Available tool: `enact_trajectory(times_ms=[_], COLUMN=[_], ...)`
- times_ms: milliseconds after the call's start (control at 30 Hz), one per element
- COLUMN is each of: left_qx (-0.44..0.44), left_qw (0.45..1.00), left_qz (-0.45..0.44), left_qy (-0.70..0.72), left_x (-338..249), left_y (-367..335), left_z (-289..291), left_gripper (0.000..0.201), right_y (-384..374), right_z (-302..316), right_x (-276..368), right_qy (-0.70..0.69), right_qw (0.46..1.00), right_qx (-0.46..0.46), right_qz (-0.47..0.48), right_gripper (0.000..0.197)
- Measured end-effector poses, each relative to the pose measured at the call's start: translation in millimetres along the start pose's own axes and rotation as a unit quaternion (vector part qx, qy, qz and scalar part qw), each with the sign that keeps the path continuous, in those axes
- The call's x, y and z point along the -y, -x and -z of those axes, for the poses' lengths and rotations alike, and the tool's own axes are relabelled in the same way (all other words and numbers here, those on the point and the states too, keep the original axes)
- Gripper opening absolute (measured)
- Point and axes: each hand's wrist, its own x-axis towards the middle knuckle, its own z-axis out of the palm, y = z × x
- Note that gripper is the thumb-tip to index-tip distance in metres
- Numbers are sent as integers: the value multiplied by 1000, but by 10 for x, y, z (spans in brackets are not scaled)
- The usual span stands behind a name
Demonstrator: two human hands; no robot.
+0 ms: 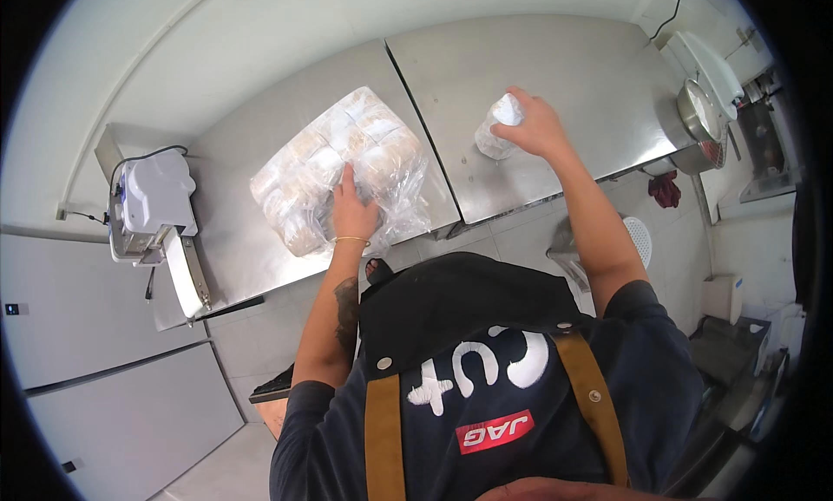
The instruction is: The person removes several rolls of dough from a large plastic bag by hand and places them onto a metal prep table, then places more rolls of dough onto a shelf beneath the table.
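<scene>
A large bundle of several white and beige wrapped rounded pieces (304, 158) in clear plastic lies on the left steel table. The plastic film (403, 208) is loose and crumpled at its near right side. My left hand (354, 213) rests on the bundle's near side, index finger stretched out over it; some of its other fingers are hidden. On the right table, my right hand (536, 128) grips a short whitish cylinder (497, 138) with a white top and a clear, shiny side. The cylinder leans slightly, and its exact kind cannot be made out.
Two steel tables meet at a dark gap (425, 132). A white machine (156, 197) with a cord stands at the left end. Metal bowls (698, 111) sit at the far right edge. Below them hangs a dark red cloth (664, 190), near a white perforated stool (638, 239).
</scene>
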Motion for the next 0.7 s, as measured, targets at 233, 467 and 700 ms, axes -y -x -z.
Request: enact_trajectory(times_ms=[233, 467, 700], left_qx=[-54, -104, -72], left_qw=[989, 981, 978], left_qz=[-79, -146, -171], left_qy=[-111, -69, -93], left_x=[-132, 24, 99], left_y=[-236, -209, -280], left_z=[-154, -327, -293], left_gripper=[96, 101, 108], right_y=[-116, 482, -204], right_z=[-192, -928, -1669], right_x=[10, 500, 1045], right_qy=[13, -75, -230], right_qw=[999, 951, 967], right_qx=[-39, -107, 107], right_qz=[7, 281, -12], right_gripper=[88, 69, 74])
